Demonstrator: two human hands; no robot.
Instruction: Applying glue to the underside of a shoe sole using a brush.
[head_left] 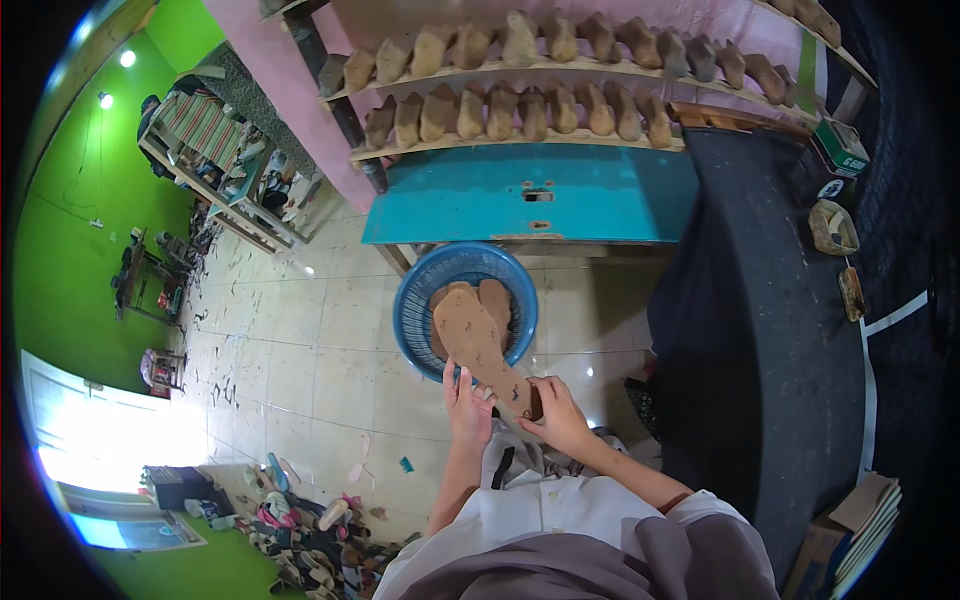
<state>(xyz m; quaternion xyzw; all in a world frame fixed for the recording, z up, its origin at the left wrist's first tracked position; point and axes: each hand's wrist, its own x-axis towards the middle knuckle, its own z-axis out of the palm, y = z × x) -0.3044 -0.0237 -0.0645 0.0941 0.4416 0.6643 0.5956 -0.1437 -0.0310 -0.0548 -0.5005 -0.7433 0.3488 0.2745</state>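
1. Brown sole [470, 325], wide end toward eleven o'clock, over the blue basket [468, 261].
2. My right hand [558, 413] pinches its five-o'clock end.
3. My left hand [469, 408] is at its seven-o'clock edge; whether gripping, I can't tell.

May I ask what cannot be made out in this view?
Head view:
underside of the brown sole: faces away from the camera;
marks on the sole: too small to read;
most of the blue basket's floor: behind the sole and brown pieces;
grey cloth: cut off by the lower edge.
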